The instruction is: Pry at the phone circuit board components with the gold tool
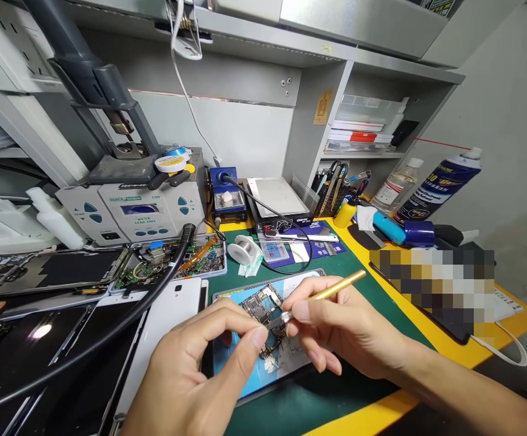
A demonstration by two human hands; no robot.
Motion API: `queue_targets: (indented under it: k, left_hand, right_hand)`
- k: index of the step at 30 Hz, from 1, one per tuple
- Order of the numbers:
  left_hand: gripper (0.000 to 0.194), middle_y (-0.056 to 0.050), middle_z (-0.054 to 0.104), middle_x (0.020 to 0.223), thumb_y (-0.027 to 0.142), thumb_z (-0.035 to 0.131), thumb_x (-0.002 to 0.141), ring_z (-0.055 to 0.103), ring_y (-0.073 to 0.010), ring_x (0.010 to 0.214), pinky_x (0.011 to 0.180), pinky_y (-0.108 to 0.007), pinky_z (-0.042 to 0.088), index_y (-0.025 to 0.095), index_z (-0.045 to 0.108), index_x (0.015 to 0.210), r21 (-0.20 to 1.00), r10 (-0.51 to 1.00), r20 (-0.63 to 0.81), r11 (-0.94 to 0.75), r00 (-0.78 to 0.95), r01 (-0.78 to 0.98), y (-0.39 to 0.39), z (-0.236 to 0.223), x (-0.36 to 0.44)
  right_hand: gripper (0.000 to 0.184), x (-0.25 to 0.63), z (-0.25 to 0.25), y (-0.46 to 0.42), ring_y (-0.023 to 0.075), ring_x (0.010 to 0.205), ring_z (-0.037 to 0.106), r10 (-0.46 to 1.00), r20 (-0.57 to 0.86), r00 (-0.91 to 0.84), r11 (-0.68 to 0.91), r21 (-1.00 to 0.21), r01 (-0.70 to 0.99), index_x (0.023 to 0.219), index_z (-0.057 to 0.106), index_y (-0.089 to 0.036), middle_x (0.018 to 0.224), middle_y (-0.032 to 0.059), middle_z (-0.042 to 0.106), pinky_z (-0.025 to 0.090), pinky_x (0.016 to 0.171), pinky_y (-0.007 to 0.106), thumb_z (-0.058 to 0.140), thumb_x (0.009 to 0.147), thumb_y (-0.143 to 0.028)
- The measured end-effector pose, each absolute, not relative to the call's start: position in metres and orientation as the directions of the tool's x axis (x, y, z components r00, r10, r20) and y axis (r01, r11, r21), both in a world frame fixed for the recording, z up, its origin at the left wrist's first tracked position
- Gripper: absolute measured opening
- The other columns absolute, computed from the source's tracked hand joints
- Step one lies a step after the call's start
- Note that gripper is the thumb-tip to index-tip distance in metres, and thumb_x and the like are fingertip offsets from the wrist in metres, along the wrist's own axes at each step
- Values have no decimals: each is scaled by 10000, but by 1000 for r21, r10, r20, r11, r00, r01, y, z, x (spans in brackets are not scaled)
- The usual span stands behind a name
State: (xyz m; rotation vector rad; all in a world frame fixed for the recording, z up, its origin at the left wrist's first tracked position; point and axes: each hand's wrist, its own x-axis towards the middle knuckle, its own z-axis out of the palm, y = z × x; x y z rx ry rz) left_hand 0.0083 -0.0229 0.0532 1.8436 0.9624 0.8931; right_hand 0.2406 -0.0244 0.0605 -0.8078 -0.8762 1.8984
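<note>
Beneath both your hands spreads the blue work mat (258, 376), and the work on it looks under way; how much is done and how much is left, this view does not show. Your left hand (204, 357) is nearly closed, thumb and forefinger pinched together; whether they grip anything is hidden. Your right hand (343, 316) holds a gold-handled tool (343, 284) like a pen, its lower fingers loosely curled. The circuit board (257, 307), bare of any casing, sits between your hands, just beyond your left fingertips. The tool's metal tip (274, 322) reaches over it, right beside your left thumb; contact is unclear.
</note>
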Motion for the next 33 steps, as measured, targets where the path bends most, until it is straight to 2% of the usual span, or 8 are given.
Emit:
queue_targets:
  k: [5,8,10,12,14,24,28,33]
  left_hand:
    - [204,43,731,840,346,588,1066,709,-121,761,674,-201,567,273,689,904,798,838,339,-497,428,342,-13,55,1]
    - [167,34,690,843,221,591,1046,659,-137,813,766,-262,536,258,642,891,592,740,490,-671,461,448,-7,52,-3]
    - [72,0,700,958,182,633,1001,639,-181,932,915,-343,508,246,662,1012,414,653,544,-755,527,509,-5,46,-5]
    - [289,-55,706,1148,237,681,957,623,-238,1082,1043,-422,464,216,655,1244,297,608,546,-784,577,545,-5,38,-6]
    - [511,-98,683,1301,311,682,938,603,-273,1191,1102,-449,434,165,597,1420,251,605,525,-782,598,571,-7,31,-5]
    - [535,-123,733,1293,300,631,939,641,-279,1226,1075,-413,485,118,586,1440,110,563,580,-770,589,628,-11,25,0]
    - [508,-115,718,1311,290,612,953,634,-276,1247,1083,-409,487,150,577,1440,177,640,569,-709,516,683,-19,20,1]
    - [514,-118,709,1324,280,589,959,643,-276,1230,1101,-418,486,161,575,1459,227,673,587,-671,451,706,-24,16,6]
  right_hand:
    - [230,247,65,-25,104,435,629,942,-167,-292,-269,-895,-355,810,707,-134,699,21,722,417,354,140,864,819,-302]
    - [121,250,66,-31,120,516,644,985,26,-171,20,-999,-38,898,728,-151,700,10,706,471,449,182,787,897,-256]
    - [31,249,63,-35,133,588,649,947,277,-163,311,-917,250,924,726,-159,735,22,713,513,542,222,740,921,-186]
    - [46,248,59,-38,154,635,664,828,492,-269,561,-724,402,932,692,-164,782,45,726,537,599,254,695,915,-122]
    - [103,246,53,-39,179,669,697,719,571,-396,694,-576,431,974,659,-169,818,66,734,562,622,272,661,918,-83]
    - [210,244,41,-38,217,746,781,605,560,-566,794,-376,477,1180,659,-143,914,110,789,598,605,284,635,988,-63]
    - [239,245,42,-37,237,751,792,593,544,-594,803,-354,479,1225,648,-120,943,140,808,569,550,302,624,998,-49]
    - [247,246,49,-39,232,777,796,626,491,-606,780,-396,485,1228,661,-147,982,133,819,627,625,309,675,997,-62]
